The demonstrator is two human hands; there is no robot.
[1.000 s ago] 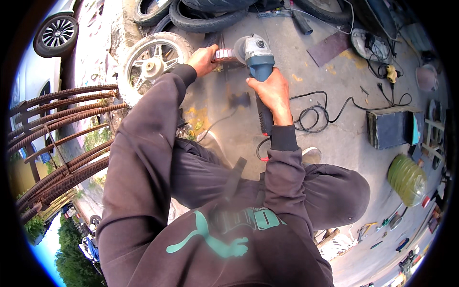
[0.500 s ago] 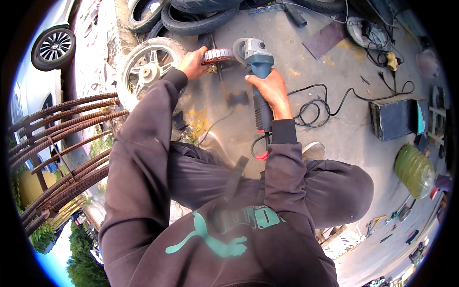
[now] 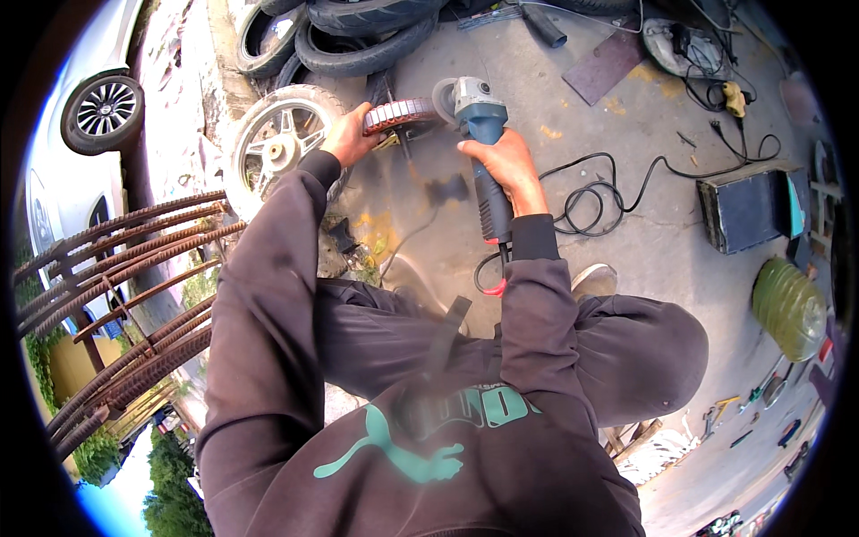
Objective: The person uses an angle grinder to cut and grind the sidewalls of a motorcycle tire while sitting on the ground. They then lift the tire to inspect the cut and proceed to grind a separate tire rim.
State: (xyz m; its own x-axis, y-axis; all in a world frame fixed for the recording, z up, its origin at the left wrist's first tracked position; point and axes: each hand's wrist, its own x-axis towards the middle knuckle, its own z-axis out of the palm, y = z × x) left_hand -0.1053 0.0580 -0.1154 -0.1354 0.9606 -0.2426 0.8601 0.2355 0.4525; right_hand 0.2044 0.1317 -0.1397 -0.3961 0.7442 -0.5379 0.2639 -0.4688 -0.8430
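My right hand (image 3: 510,166) wraps around the body of a blue and dark grey angle grinder (image 3: 484,123), thumb across its upper side. The grinder's round disc (image 3: 443,98) points left and meets, or nearly meets, the right end of a curved red piece (image 3: 407,114) with whitish segments along its outer face. Closed on the left end of that piece is my left hand (image 3: 347,137). Whether the disc is spinning I cannot tell. A thin dark upright bar (image 3: 403,143) stands below the piece, partly hidden by it.
A spoked wheel with tyre (image 3: 279,150) leans close by my left hand; stacked tyres (image 3: 358,49) lie beyond. Rusty rebar (image 3: 134,259) juts in from the left. The grinder's black cable (image 3: 617,192) loops across the floor toward a dark open box (image 3: 752,210) and plastic bottle (image 3: 787,309).
The view has shifted slightly. My left hand and the curved piece have moved a little left, and more of its whitish segmented face shows. My right hand still grips the grinder.
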